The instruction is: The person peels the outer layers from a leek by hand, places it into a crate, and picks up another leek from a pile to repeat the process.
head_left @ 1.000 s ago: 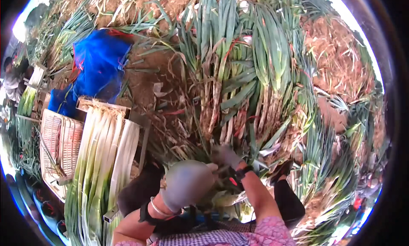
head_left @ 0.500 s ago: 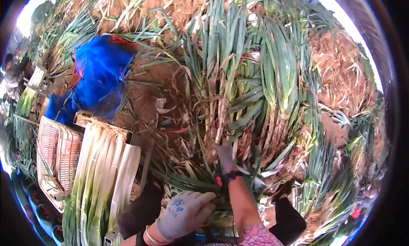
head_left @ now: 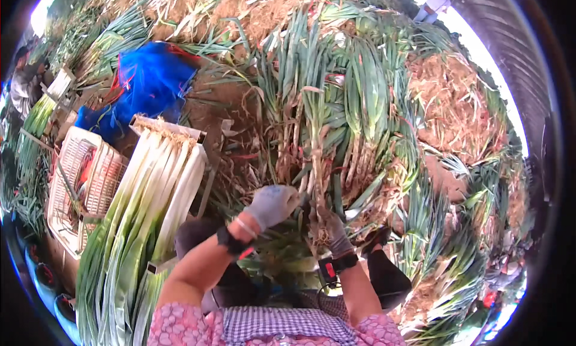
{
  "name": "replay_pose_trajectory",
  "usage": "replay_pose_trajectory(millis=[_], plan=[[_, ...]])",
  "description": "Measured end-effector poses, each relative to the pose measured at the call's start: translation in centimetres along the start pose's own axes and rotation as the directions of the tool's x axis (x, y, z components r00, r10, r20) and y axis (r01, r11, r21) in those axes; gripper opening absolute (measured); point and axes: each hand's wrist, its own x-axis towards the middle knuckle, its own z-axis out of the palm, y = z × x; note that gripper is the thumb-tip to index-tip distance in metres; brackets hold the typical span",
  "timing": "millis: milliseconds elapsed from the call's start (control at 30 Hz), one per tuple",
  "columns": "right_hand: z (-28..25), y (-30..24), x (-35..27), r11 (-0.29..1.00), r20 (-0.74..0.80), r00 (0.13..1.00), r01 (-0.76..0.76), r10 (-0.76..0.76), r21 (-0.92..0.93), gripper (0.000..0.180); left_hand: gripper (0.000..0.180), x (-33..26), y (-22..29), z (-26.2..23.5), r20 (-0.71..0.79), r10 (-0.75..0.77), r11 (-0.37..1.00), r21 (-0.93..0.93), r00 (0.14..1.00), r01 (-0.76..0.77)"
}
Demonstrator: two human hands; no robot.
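The right hand (head_left: 337,233) has been drawn back toward the body, and the root end of an untrimmed leek (head_left: 316,157) is now brought with it; half a second ago, the same hand was extended to the foot of the leek pile (head_left: 367,91). The grip of the right hand appears closed around the lower stalk, near the roots; the leaf end is directed away from the body and is laid over the pile. The left hand (head_left: 273,206) has been advanced from low in the view to a position just beside the stalks; its fingers are curled, but whether anything is held in that grip cannot be told. By this change, it is judged, one leek has been singled out and both hands have been brought to the working position; separation from the pile is judged incomplete. The view has also been shifted: more of the person (head_left: 433,4) at the upper right is shown, and an orange-red item (head_left: 87,169) is revealed in the plastic basket (head_left: 103,183); the pale-stemmed leeks (head_left: 151,181) remain lying on the rack at the left, well apart from both hands.
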Motion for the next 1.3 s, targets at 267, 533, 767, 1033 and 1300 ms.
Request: replay_pose_trajectory(millis=[267, 533, 767, 1033, 1300], plan=[[6.0, -5.3, -15.9, 0.817, -0.029, 0.986, 0.117, -0.161, -0.565, 0.014, 0.041, 3.4, -4.9, 3.1, -0.014, -0.141, 0.937, -0.325, 0.99, 0.129], [6.1, -7.4, -24.6, 0.678, 0.027, 0.997, -0.029, 0.072, -0.735, 0.035, 0.033, 5.3, -7.0, 0.6, 0.024, -0.477, -0.236, -0.966, 0.879, -0.102], [-2.7, -1.6, -9.2, 0.539, -0.038, 0.98, 0.073, -0.193, -0.839, 0.037, 0.02, 3.3, -2.2, -4.0, -0.192, -0.641, -0.026, -0.962, 0.743, -0.271], [20.4, -9.2, -0.8, 0.492, 0.257, 0.772, 0.585, -0.581, -0.644, 0.04, 0.033, 1.7, -1.4, -5.9, -0.319, -0.307, -0.111, -0.924, 0.897, -0.367], [19.5, -6.0, 0.6, 0.492, 0.218, 0.673, 0.689, -0.707, -0.532, 0.03, 0.024, 1.3, -1.3, -5.6, -0.288, -0.321, 0.01, -0.954, 0.902, -0.301]])
